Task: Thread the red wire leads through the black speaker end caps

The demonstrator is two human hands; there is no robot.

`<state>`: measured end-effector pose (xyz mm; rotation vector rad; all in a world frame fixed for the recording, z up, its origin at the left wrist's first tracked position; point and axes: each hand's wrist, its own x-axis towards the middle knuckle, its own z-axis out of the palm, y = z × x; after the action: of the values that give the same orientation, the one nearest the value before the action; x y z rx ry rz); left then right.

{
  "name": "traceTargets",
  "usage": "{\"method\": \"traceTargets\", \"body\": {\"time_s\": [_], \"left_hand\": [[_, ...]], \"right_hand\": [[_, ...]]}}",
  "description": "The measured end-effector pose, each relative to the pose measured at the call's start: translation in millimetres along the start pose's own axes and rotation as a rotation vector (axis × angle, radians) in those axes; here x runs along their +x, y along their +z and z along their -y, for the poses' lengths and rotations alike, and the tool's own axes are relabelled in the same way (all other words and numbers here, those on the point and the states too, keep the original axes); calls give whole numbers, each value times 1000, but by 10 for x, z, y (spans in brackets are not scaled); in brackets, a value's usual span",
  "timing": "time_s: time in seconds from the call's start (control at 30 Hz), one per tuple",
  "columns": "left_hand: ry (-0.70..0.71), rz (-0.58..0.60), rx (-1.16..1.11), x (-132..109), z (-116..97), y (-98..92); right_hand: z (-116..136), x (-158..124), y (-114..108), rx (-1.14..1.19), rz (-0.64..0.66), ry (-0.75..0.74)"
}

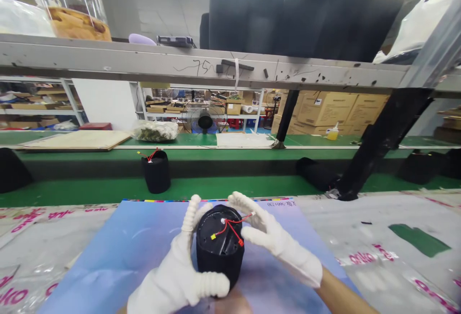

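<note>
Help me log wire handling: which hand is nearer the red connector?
Right. The right hand has its thumb beside the red connector; the left hand is farther off, at the left and near side of the black cylinder.

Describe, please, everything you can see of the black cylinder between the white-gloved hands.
The black cylinder has a fabric-looking side wall and a smooth, plastic-looking end face. Thin red wires spring from a white plug on that face, ending in a yellow connector, a red connector and a white connector near the right hand. Wired end up, it is over a blue sheet, its lower edge partly hidden. The left hand cups its left and front; right-hand contact is unclear.
</note>
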<state>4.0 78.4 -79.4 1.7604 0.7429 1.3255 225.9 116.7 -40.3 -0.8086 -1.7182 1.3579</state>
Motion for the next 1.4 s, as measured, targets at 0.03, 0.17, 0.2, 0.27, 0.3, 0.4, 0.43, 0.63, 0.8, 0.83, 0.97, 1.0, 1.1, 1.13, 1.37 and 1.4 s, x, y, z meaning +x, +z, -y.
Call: {"method": "traceTargets", "body": {"time_s": [0.03, 0.17, 0.2, 0.27, 0.3, 0.4, 0.43, 0.63, 0.8, 0.83, 0.97, 1.0, 1.1, 1.13, 1.37, 1.4], "left_hand": [[9, 16, 11, 28, -10, 27], [60, -43, 71, 78, 58, 135], [58, -73, 77, 73, 91, 165], [50, -130, 105, 53, 146, 223], [55, -156, 135, 42, 160, 245], [100, -225, 229, -6, 135, 221], [116, -244, 250, -36, 112, 168], [288, -348, 659, -335, 53, -393], [379, -215, 886, -375, 58, -314], [428, -165, 918, -356, 32, -244], [576, -49, 979, -250, -144, -76], [613, -57, 1005, -221, -194, -70], [715, -109, 1108, -131, -329, -67], [728, -101, 1134, -100, -370, -56], [553, 64, 1126, 129, -564, 84], [561, 61, 1062, 157, -573, 84]], "right_hand": [[55, 75, 13, -41, 20, 16], [187, 275, 196, -180, 34, 8], [194, 303, 251, -202, 9, -3], [187, 347, 342, -234, -53, -25], [181, 367, 372, -238, -78, -29], [200, 396, 366, -204, -73, -20], [225, 383, 328, -175, -37, -7], [244, -117, -106, -171, -235, -339], [-85, -526, -76, -618, -450, -807], [-131, -533, -12, -720, -400, -849], [-154, -404, 227, -865, -331, -962], [-127, -368, 259, -858, -322, -962], [-12, -303, 287, -851, -300, -917], [28, -293, 282, -873, -292, -904], [214, -219, 259, -880, -110, -760], [234, -205, 251, -851, -77, -725]]}}
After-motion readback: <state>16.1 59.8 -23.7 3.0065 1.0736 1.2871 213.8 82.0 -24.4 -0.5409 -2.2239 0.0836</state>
